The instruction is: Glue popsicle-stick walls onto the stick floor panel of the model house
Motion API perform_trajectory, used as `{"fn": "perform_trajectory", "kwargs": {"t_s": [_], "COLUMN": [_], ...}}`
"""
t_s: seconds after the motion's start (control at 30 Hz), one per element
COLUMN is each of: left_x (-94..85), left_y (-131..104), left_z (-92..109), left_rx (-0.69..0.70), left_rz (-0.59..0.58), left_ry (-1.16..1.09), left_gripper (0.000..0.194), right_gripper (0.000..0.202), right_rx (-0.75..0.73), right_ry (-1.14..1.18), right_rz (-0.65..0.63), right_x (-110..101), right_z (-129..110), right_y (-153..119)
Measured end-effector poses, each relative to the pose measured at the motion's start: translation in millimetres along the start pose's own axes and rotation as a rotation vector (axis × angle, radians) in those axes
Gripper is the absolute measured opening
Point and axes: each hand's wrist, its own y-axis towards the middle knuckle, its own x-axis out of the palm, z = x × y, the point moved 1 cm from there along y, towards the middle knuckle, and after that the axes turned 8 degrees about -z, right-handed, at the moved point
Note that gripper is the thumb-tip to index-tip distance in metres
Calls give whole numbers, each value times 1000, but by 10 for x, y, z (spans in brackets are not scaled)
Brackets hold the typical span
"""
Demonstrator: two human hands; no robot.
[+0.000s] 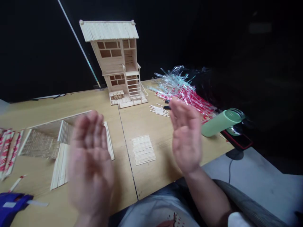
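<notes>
Darkness fills the background behind a pale wooden bench (151, 126), whose seam runs from front to back just left of a small flat mat of sticks (143, 149). That mat serves as the landmark. Far behind it, close to the bench's rear edge, stands a tall stick-built model house (118, 63) with a sloped roof, windows and a stair. Left of the mat lies a larger flat assembly of stick panels (47, 142), partly hidden by the left hand. Behind and to the right of the mat spreads a heap of red-and-clear wrappers (184, 88). Right of the mat a green bottle (221, 123) lies on its side.

Both hands hover above the bench, palms facing each other, fingers spread wide and holding nothing. The left hand (90, 164), blurred, is just left of the mat and nearer the front edge. The right hand (186, 135) is just right of the mat. A few loose sticks (158, 110) lie behind the mat, near the right hand's fingertips.
</notes>
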Motion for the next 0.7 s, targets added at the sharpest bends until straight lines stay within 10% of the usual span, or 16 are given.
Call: {"fn": "perform_trajectory", "kwargs": {"t_s": [0.27, 0.7], "left_x": [-371, -376], "left_y": [-330, -369], "left_z": [-1013, -1275], "left_rx": [-269, -392], "left_rz": [16, -18], "left_ry": [58, 88], "left_gripper": [48, 64], "right_gripper": [40, 51], "right_rx": [413, 487], "right_ry": [-4, 112], "right_rz": [-165, -273], "right_x": [-171, -81], "right_z": [1085, 1145], "right_y": [-581, -765]}}
